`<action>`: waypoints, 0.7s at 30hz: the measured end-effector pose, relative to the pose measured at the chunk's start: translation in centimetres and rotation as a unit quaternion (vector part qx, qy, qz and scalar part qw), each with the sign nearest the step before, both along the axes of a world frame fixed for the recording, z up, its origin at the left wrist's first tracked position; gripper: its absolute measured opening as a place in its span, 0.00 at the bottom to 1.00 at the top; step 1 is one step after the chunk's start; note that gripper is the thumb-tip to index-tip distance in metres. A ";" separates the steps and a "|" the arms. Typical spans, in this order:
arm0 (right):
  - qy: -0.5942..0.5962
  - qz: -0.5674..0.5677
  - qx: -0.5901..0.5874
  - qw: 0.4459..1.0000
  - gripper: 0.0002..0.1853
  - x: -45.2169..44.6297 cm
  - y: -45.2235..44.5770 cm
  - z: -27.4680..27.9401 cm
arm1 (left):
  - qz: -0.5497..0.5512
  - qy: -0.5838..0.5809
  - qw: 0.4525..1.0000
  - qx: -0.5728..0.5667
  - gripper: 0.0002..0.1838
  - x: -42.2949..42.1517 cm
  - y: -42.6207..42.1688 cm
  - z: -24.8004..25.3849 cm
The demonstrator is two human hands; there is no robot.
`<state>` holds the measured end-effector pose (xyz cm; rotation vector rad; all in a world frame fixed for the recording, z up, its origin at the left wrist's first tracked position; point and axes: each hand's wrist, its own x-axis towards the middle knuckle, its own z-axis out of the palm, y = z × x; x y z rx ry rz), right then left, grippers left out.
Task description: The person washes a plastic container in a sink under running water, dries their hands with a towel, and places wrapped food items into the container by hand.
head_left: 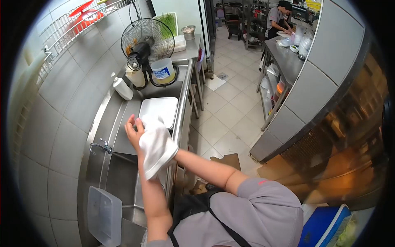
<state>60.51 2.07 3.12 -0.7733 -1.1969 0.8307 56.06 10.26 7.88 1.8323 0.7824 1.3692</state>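
Note:
Over the steel sink, a white cloth [155,144] is bunched around my hands. My left hand [134,132] shows at its left side, fingers apart and slightly curled, with the cloth against the wrist. The cloth covers my right hand, whose forearm comes in from the right; its fingers are hidden. Just beyond the hands lies a white rectangular lid or tray [159,110] on the sink. The metal tap [101,147] is left of my left forearm.
A clear plastic container [104,216] sits at the lower left. Beyond are a white bottle [122,89], a plastic tub [163,71] and a black fan [147,43]. Another person [279,19] stands by a steel counter [284,61] at the upper right.

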 end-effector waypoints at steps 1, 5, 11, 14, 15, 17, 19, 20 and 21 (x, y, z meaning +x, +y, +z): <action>-0.057 -0.081 0.022 0.995 0.19 0.1 0.2 -0.4 | -0.118 -0.073 0.983 -0.123 0.21 -0.5 -0.4 -0.3; -0.279 -0.384 0.093 0.875 0.18 -1.0 2.8 -3.5 | -0.288 -0.202 0.841 -0.411 0.23 -1.2 -1.9 -1.0; -0.675 -0.415 -0.137 0.595 0.12 -2.1 4.5 0.0 | -0.300 -0.176 0.833 -0.430 0.24 -1.9 -2.6 -2.6; -0.618 -0.372 -0.021 0.693 0.08 -1.5 4.8 -0.1 | -0.303 -0.165 0.831 -0.436 0.25 -2.1 -2.9 -3.1; -0.622 -0.347 -0.029 0.701 0.09 -1.9 4.7 -0.3 | -0.303 -0.159 0.831 -0.439 0.25 -2.3 -2.9 -3.4; -0.608 -0.289 -0.033 0.739 0.10 -0.9 2.6 3.1 | -0.306 -0.145 0.830 -0.444 0.25 -2.4 -3.1 -3.9; -0.575 -0.212 -0.025 0.790 0.12 0.7 1.0 4.1 | -0.308 -0.138 0.826 -0.452 0.26 -2.2 -3.6 -4.5; -0.451 -0.222 0.001 0.864 0.12 1.1 0.7 3.3 | -0.310 -0.133 0.824 -0.455 0.26 -2.0 -3.6 -4.8; -0.316 -0.228 0.026 0.920 0.13 1.1 0.5 1.4 | -0.313 -0.127 0.823 -0.457 0.26 -1.8 -3.8 -5.0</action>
